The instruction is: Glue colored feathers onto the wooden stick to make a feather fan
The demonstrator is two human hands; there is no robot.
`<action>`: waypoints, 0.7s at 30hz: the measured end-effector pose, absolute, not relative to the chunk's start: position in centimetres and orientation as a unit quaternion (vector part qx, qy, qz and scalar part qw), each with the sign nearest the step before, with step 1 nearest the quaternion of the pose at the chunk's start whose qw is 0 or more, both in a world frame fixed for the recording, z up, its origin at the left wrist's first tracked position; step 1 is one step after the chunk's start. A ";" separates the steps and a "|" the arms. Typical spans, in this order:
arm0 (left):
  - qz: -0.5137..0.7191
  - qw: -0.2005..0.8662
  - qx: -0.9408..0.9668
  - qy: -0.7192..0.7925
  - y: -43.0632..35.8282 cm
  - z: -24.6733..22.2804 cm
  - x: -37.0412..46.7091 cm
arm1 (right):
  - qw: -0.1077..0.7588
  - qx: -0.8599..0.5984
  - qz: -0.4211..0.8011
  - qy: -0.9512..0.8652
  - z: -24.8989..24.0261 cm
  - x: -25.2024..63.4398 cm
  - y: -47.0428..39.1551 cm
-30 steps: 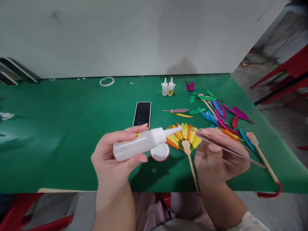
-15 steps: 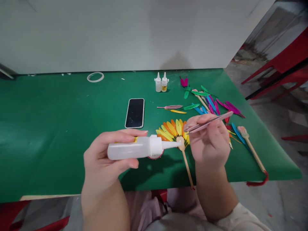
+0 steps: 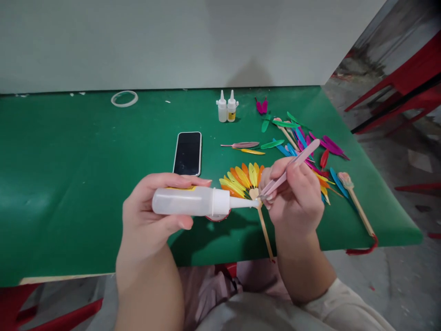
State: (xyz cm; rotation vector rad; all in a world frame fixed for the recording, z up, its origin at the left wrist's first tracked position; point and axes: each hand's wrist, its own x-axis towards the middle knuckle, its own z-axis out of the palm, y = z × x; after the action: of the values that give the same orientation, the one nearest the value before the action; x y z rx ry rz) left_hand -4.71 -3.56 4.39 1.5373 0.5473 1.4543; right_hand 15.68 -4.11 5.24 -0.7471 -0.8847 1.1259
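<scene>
with the left hand half-curled around the raised bottle, the tweezers pinched in the right hand had closed in on its nozzle, bringing the two together or nearly so, over the feather fan

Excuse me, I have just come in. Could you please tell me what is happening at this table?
A person holds a translucent bottle sideways in the left hand and tweezers in the right hand. The tweezers' tips are at the end of the bottle's nozzle; whether they touch is unclear. Below, a yellow-and-orange feather fan lies on the green table. Loose feathers lie to the right, and a phone to the left.
</scene>
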 end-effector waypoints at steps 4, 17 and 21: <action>0.592 0.463 0.625 0.210 -3.5 4.4 -4.4 | 0.685 -0.338 0.510 -0.395 5.2 15.8 -4.1; 0.578 0.479 0.625 0.214 -3.8 4.8 -4.3 | 0.685 -0.347 0.506 -0.391 5.1 15.7 -4.1; 0.586 0.472 0.620 0.221 -3.8 4.6 -4.3 | 0.685 -0.346 0.510 -0.388 5.1 15.7 -4.1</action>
State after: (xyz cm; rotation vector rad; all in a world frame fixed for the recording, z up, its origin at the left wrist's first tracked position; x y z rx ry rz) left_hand -4.32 -3.75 4.59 1.5193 0.5411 1.4351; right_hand 15.73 -4.09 5.14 -0.7750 -0.8696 1.1438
